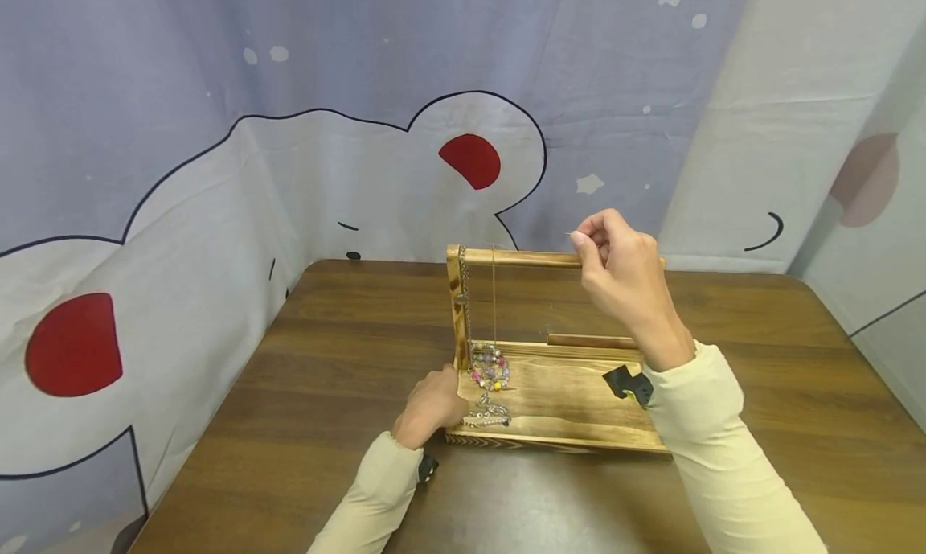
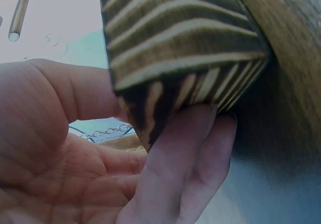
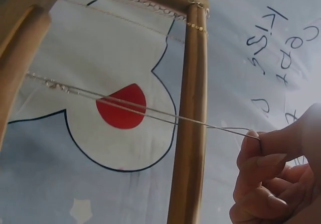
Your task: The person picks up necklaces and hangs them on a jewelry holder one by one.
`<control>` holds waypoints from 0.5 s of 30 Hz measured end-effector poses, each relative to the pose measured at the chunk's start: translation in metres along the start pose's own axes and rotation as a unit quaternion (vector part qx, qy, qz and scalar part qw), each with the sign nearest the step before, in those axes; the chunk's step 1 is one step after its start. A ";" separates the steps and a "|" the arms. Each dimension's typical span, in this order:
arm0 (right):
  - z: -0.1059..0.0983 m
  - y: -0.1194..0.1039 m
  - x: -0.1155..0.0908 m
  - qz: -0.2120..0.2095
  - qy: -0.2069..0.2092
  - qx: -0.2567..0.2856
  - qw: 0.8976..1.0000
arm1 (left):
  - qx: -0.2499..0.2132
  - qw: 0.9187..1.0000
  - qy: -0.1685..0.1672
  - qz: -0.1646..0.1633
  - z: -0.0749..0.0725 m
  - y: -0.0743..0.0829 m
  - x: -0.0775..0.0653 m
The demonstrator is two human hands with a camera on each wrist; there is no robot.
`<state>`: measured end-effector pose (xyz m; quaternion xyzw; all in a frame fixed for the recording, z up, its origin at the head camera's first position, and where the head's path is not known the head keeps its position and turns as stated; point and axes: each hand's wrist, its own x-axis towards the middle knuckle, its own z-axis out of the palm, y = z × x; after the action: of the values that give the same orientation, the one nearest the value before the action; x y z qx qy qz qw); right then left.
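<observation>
My right hand (image 1: 625,277) pinches a thin silver necklace (image 3: 120,102) between thumb and forefinger, above the crossbar (image 1: 531,258) of a wooden jewelry stand. In the right wrist view the chain stretches past the bar (image 3: 190,108), with small ornaments (image 3: 52,85) at its far end. With my left hand (image 1: 434,401) I grip the front left corner of the stand's base (image 2: 185,38), thumb and fingers on opposite sides. A silver chain (image 1: 467,313) hangs at the left post, and beside it a fine gold chain (image 1: 495,297).
Colorful beaded jewelry (image 1: 490,369) and a pile of silver chains (image 1: 490,413) lie at the left of the tray (image 1: 557,385). A wooden strip (image 1: 589,341) runs along the back. Around the stand spreads a brown table (image 1: 347,329); a printed curtain (image 1: 347,47) hangs behind.
</observation>
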<state>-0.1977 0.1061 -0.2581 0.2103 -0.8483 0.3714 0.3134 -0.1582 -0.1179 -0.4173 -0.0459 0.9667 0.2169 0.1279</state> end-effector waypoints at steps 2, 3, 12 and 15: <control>0.002 -0.003 0.003 0.004 -0.002 0.002 1.000 | 0.001 1.000 0.000 -0.001 0.000 0.000 0.000; 0.003 -0.004 0.004 0.005 -0.004 0.005 1.000 | 0.001 1.000 0.000 0.000 0.000 0.000 0.000; 0.013 -0.013 0.011 0.012 -0.016 0.015 1.000 | -0.003 1.000 -0.001 0.002 -0.001 0.000 -0.001; 0.016 -0.016 0.013 0.015 -0.019 0.018 1.000 | -0.002 1.000 0.000 0.001 -0.001 0.000 -0.001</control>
<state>-0.2031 0.0823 -0.2495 0.2101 -0.8503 0.3876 0.2875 -0.1578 -0.1182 -0.4166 -0.0448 0.9663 0.2191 0.1273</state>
